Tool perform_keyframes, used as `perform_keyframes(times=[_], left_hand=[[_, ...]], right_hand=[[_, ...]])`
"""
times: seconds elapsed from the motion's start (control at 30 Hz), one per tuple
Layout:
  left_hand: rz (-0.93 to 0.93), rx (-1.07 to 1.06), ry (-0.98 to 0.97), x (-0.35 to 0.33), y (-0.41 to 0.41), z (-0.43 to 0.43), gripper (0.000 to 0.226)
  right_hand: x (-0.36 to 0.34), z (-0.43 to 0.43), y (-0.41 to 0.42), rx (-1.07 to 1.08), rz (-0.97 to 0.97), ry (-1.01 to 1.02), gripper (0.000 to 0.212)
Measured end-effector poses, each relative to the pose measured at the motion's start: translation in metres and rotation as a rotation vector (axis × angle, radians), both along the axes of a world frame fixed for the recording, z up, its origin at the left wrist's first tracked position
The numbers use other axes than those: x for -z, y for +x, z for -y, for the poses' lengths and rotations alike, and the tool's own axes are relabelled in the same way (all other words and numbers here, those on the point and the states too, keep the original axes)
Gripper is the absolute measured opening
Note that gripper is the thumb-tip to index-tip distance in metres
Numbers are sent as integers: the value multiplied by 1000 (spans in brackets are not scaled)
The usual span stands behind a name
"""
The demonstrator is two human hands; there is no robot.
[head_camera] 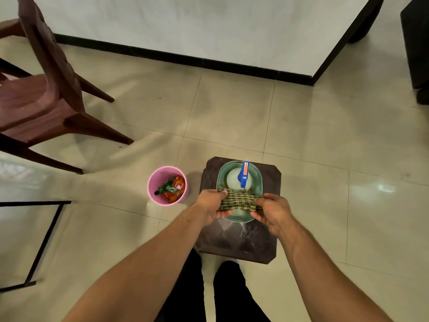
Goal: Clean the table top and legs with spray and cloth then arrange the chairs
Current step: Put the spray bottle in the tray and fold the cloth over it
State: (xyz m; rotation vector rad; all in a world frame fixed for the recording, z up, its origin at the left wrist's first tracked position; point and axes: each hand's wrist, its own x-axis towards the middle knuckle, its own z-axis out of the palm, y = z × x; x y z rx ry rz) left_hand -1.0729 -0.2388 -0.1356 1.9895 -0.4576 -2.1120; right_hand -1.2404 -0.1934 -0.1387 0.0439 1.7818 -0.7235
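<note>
A green checked cloth (pixel 237 200) is stretched between my two hands over a pale green basket (pixel 221 173). My left hand (pixel 211 203) grips its left end and my right hand (pixel 272 210) grips its right end. In the basket, just beyond the cloth, stands a white spray bottle with a blue trigger head (pixel 242 176). The basket rests on a dark brown stool (pixel 269 242) right in front of my legs. The white table top (pixel 209 26) with a black edge fills the upper part of the view. A brown chair (pixel 46 89) stands at the left, away from the table.
A pink bin (pixel 153 182) with snack wrappers sits on the tiled floor left of the stool. A black metal frame (pixel 44 242) is at the lower left. A dark object (pixel 417 54) stands at the right edge, beside the table corner.
</note>
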Motion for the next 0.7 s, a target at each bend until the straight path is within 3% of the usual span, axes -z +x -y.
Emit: perform_keyframes(times=[0.27,0.5,0.57,0.7], left_hand=[[-4,-36,3,28,-15,-24,17],[-52,-24,-97,13,-22,2,12],[-1,15,-92,19,-18,2,11],[274,231,-68,45,-3,-23,20]], right_hand=[[30,-29,2,92,-48,70,32],[15,-12,-4,108,-63,-75,30],[20,-11,-2,77,-84,-88,31],[55,-30,15,-45,-167,-25,34]])
